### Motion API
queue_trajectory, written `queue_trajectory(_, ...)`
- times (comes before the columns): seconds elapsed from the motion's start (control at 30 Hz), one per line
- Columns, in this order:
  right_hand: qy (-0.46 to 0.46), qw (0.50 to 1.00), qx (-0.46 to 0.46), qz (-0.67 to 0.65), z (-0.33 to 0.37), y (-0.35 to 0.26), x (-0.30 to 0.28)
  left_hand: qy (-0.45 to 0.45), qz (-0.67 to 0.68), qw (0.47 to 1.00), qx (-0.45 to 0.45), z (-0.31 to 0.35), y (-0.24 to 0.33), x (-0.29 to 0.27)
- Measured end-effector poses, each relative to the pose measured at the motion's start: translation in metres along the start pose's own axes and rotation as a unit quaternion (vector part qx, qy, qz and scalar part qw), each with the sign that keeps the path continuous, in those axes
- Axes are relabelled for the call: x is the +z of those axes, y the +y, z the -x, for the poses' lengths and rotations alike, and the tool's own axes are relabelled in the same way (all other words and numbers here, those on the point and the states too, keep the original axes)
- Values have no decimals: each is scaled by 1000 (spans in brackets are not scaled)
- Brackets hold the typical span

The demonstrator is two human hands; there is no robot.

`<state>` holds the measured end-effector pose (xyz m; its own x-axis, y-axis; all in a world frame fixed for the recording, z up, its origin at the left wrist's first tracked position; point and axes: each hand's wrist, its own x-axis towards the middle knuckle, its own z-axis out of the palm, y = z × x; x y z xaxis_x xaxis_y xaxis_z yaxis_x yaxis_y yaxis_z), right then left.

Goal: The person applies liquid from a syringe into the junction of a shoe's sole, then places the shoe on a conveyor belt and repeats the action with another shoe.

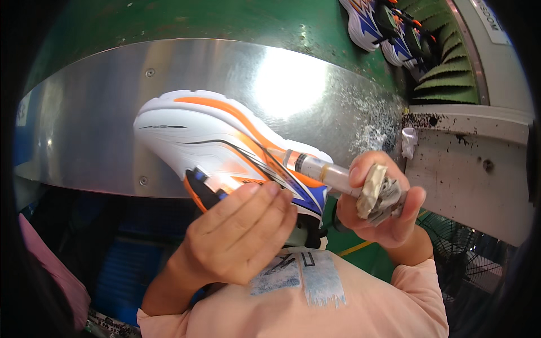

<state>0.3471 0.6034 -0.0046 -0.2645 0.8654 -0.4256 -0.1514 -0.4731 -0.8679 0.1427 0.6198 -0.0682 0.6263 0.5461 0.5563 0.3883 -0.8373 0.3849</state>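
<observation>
A white running shoe [186,121] with orange, blue and black markings is tilted on its side in front of me, its thick sole edge facing away. My left hand [245,231] is closed against its near side, fingers pressed together at the upper; its thumb is hidden. A blurred pale and blue patch lies by those fingertips, too smeared to name. With my right hand [383,203] I grip a clear syringe [324,172], its rear end wrapped in crumpled tan tape [376,194]. The syringe's thin tip points at the seam between the sole and the upper.
Beneath the shoe runs a curved metal shelf [90,124], with white residue at its right end. Beyond it is a green surface [186,22] with more similar shoes [366,25] at upper right, beside green hanging flaps [451,73]. A fan cage [462,248] stands lower right.
</observation>
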Motion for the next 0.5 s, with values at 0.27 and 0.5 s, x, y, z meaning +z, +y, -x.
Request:
queue_trajectory(0.27, 6, 1000, -9, -13, 15, 37, 6, -33, -25, 998, 44, 20, -34, -14)
queue_trajectory(0.5, -15, 987, -90, -130, -9, 86, 8, -50, -64, 996, 45, 33, -61, -28)
